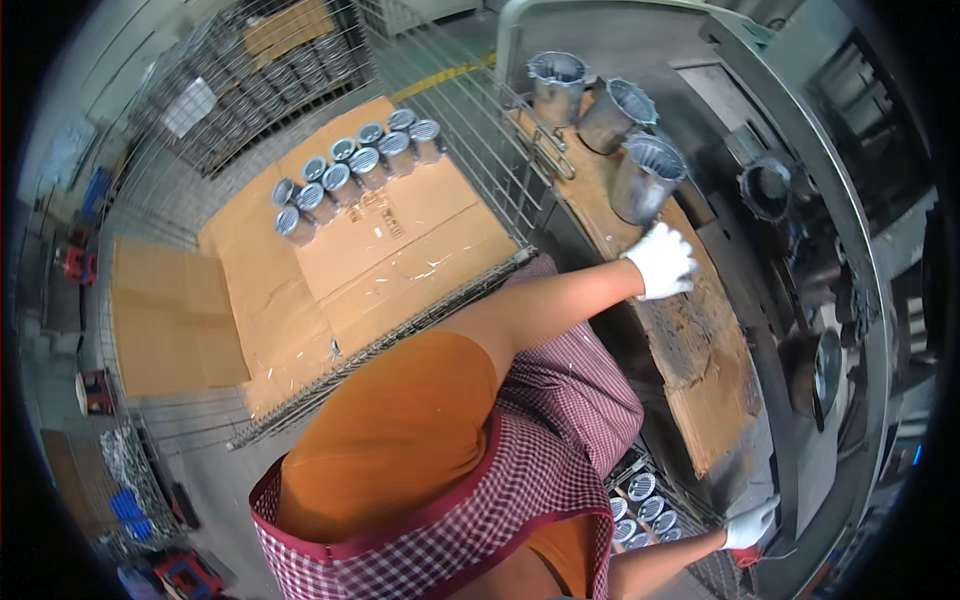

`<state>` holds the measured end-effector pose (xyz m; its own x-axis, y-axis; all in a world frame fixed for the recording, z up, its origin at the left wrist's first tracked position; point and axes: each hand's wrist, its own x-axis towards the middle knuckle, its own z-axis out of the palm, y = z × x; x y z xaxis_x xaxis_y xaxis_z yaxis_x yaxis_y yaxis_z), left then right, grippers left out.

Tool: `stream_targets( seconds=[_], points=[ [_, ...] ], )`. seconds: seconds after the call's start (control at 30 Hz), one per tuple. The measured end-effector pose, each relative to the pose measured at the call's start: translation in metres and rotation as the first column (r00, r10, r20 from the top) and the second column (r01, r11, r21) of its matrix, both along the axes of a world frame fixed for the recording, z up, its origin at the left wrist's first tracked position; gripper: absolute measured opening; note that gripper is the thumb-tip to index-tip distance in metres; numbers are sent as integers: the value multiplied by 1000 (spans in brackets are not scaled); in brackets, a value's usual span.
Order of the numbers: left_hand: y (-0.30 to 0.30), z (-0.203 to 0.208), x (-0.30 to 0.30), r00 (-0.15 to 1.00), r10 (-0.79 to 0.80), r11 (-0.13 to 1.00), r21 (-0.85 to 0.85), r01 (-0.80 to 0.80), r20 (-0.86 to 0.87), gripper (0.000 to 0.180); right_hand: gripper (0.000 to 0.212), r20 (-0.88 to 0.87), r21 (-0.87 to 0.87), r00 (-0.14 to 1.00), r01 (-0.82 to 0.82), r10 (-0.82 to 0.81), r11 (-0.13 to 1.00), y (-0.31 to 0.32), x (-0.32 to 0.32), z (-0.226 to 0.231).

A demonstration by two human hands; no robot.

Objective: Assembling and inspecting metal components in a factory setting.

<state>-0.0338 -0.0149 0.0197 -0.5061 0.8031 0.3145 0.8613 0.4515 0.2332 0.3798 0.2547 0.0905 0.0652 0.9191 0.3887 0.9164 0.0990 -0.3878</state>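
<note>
My left hand (662,262), in a white glove, is over the cardboard-covered bench with its fingers apart and nothing visible in them. Just beyond it stands a grey metal cylinder with a ribbed, jagged rim (648,180). Two similar cylinders, one leaning (617,115) and one upright (556,88), are farther along the bench. At the lower right, my right hand (750,525), also gloved in white, is closed beside the bench's near end. A red object (745,556) shows under that hand; its kind is not clear. The glove hides most of what the hand grips.
On the left, a wire cage (465,190) lined with cardboard (410,260) holds rows of metal cylinders (368,168). More slotted round parts (642,487) sit in a crate below my right arm. Machinery with a metal frame (835,170) borders the bench's right. Another loaded cage (290,80) stands behind.
</note>
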Motion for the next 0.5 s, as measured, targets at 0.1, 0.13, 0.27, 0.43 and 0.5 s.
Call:
stream_targets(
  seconds=[0.1,0.13,0.27,0.43,0.5],
  points=[
    [-4,0,-1,1000,-3,998,-58,4,14,41,50,-70,-4,997,-33,32,999,1,-5,-2],
    [-4,-4,-2,1000,13,993,114,-12,-5,42,50,-61,-6,997,-46,45,999,10,-3,-5],
    [0,4,3,982,105,911,412,-30,-160,47,63,6,10,999,-48,48,999,21,19,-8],
    [1,4,-5,996,32,993,-120,-22,84,42,64,30,17,999,-32,31,999,24,9,-9],
    [1,-4,-3,999,35,999,32,-36,26,40,64,30,23,999,-38,37,999,27,11,-11]
  ],
)
